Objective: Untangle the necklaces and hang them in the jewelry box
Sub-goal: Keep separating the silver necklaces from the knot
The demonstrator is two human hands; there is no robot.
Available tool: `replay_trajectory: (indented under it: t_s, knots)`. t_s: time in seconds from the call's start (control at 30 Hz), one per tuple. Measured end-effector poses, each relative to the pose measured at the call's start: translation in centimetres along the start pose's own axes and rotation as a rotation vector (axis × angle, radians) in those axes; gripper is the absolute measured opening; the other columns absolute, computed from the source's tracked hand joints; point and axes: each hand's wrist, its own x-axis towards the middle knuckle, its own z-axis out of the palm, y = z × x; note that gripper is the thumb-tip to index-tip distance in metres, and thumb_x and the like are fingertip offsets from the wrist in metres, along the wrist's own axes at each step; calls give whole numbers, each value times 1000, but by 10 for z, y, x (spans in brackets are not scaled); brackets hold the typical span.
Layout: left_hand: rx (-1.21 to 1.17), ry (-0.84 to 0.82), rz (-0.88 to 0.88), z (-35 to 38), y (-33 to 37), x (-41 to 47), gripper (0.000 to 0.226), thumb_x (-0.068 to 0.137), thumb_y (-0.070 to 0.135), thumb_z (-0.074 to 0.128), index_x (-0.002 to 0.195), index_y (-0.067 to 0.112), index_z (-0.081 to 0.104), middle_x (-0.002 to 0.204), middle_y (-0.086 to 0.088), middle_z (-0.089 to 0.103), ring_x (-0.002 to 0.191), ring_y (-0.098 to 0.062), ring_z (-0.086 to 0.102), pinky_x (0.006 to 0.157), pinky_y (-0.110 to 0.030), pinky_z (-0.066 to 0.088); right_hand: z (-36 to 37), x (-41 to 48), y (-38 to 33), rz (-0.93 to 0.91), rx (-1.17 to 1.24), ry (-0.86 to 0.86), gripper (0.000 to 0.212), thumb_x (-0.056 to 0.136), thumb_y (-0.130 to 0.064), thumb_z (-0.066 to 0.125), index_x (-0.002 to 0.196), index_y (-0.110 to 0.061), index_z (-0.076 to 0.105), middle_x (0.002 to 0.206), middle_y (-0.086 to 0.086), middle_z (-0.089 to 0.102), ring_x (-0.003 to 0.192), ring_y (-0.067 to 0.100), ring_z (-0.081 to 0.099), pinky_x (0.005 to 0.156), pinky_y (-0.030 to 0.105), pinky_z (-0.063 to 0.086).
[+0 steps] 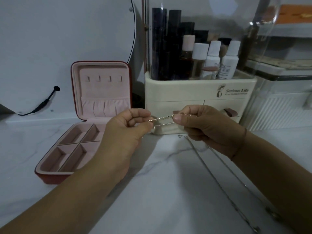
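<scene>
A thin gold necklace (163, 119) is stretched between my two hands above the marble counter. My left hand (125, 130) pinches its left end between thumb and forefinger. My right hand (200, 125) pinches the other end, and more fine chain (219, 181) hangs down from it and trails across the counter toward the lower right. The red jewelry box (84, 132) stands open on the left, its pink lid upright with a row of small hooks (103, 78) and a gathered pocket. Its tray compartments hold nothing.
A cream cosmetics organizer (199, 97) with bottles and a transparent cover stands right behind my hands. A round mirror (67, 39) with a black cable leans at the back left. A white ribbed container (278, 112) sits at the right.
</scene>
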Motion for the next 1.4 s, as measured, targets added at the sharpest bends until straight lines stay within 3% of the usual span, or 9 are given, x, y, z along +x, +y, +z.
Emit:
replay_trajectory:
  t_s: [0.17,0.37,0.5,0.67,0.8,0.97,1.1,1.27,1.4]
  knots:
    - [247,15,73,0,-7,0,9,77,12,76,80,20,73,76,2,71,68,-10,54,62,-23,41,5,1,1,-76,-55,79,28,67,-22,76,60,-15,51,44,-1,29,41,11,17,39,19,19]
    - [337,-144,-33,0,2,-3,18,86,19,67,69,14,67,40,12,45,35,-1,32,36,-11,26,5,1,1,-118,-13,70,25,74,-18,72,63,-10,50,44,-1,28,41,11,16,39,19,18]
    - [113,-279,-214,-4,10,-1,22,87,23,60,72,8,64,49,-1,46,38,-8,27,36,-18,22,2,2,-1,-102,28,68,29,76,-21,69,52,-20,54,46,-1,25,42,11,14,39,19,16]
    - [-153,-416,-265,0,12,-6,11,56,13,73,66,16,71,75,-2,59,49,-4,42,38,-14,32,1,2,-2,-49,71,4,39,80,-22,65,44,-23,49,47,-2,20,42,10,11,39,21,13]
    - [-193,-349,-209,0,5,-1,18,55,1,69,60,18,72,80,-2,68,62,-7,51,45,-14,41,-2,1,-2,-14,98,-21,38,79,-24,60,47,-24,41,52,-2,15,44,10,9,41,23,11]
    - [-220,-296,-148,0,-2,3,13,60,5,68,59,17,70,75,-5,67,50,-5,46,45,-15,40,0,0,-4,9,87,-25,37,77,-25,61,42,-23,49,54,-2,15,48,12,7,45,27,7]
    - [-184,-278,-131,1,-2,2,11,63,8,67,74,9,63,68,-4,66,49,-5,44,46,-14,40,-1,0,-4,14,98,-26,37,77,-24,61,43,-24,47,54,-1,13,47,11,7,45,26,7]
    - [-65,-183,-118,0,0,1,17,63,16,69,78,11,62,53,3,51,41,-5,36,37,-13,31,-1,-1,-4,-19,81,-56,36,79,-24,59,44,-24,51,52,-3,17,46,11,10,46,27,8]
    - [-10,-121,-95,-1,2,-1,10,73,8,71,77,12,63,47,4,43,32,-4,26,31,-13,19,-2,0,-2,-59,86,-85,21,80,-24,60,68,-11,47,49,-4,20,43,8,13,41,22,12]
